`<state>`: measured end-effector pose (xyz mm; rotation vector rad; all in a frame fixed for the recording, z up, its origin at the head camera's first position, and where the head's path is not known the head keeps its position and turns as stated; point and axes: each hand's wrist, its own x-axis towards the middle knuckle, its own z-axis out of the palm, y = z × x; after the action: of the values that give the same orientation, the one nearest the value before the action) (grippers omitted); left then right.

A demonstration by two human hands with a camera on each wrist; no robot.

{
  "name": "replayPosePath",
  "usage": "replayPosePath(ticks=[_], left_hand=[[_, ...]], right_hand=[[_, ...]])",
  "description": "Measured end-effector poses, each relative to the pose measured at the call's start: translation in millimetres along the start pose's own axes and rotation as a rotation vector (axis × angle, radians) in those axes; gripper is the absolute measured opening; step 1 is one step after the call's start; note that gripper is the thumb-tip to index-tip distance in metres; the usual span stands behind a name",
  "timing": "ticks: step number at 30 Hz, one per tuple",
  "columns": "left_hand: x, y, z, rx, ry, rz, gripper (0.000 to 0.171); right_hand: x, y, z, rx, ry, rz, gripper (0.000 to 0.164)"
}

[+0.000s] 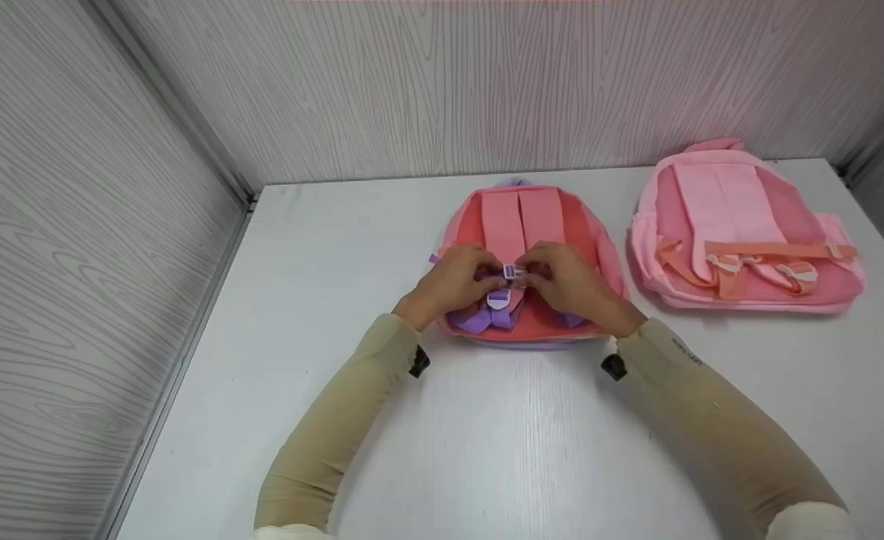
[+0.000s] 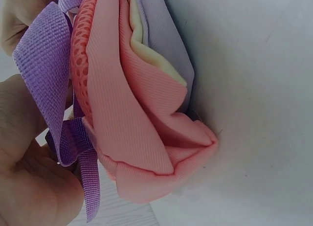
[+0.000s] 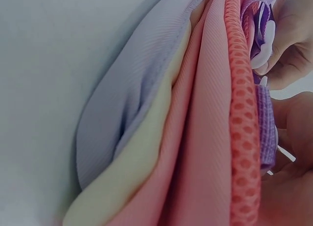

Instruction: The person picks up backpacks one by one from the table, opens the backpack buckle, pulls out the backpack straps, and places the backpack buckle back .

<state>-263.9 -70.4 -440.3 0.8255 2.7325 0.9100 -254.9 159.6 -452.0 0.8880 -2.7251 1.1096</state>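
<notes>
A small coral-pink backpack lies on the table with its mesh back and two padded shoulder straps facing up. Over its middle, both hands meet at a small white buckle on purple webbing. My left hand pinches the buckle's left side between thumb and fingers; from the right, my right hand pinches its other side. Just below the fingers sits a white strap adjuster. Purple webbing loops loosely beside the left hand in the left wrist view. The bag's layered side fills the right wrist view.
To the right on the white table lies a second, light pink backpack, back up, with orange webbing and white buckles across it. Grey wood-grain panels stand behind and at the sides.
</notes>
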Motion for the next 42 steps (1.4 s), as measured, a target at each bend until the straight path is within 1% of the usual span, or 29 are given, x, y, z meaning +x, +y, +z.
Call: replayPosePath(ticks=[4,12,19,22,24,30,42], left_hand=[[0.2,1.0,-2.3,0.0,-0.005,-0.026,0.026],[1.0,2.9,-7.1,-0.015,-0.023,-0.016,0.023],[2.8,-0.1,-11.2,-0.126,-0.063,-0.036,0.02],[4.1,-2.6,-11.9,-0.167,-0.071,-0.053,0.019],[4.5,-3.5,-11.8,-0.182,-0.068,-0.07,0.018],[6.3,-3.0,-10.5,-0.216,-0.026,-0.098,0.016],[7.9,2.2,-6.3,-0.301,0.004,-0.193,0.017]], right_hand=[[0,-1,-2,-0.015,-0.002,-0.004,0.016],[0,-3,-4,-0.012,-0.024,0.036,0.019],[0,-3,-3,-0.004,-0.017,0.048,0.02],[0,-2,-2,0.012,-0.018,0.061,0.021],[0,-2,-2,0.022,-0.021,0.073,0.023],[1,-4,0,0.033,-0.01,0.05,0.026],[2,-4,3,0.009,0.016,0.05,0.023]])
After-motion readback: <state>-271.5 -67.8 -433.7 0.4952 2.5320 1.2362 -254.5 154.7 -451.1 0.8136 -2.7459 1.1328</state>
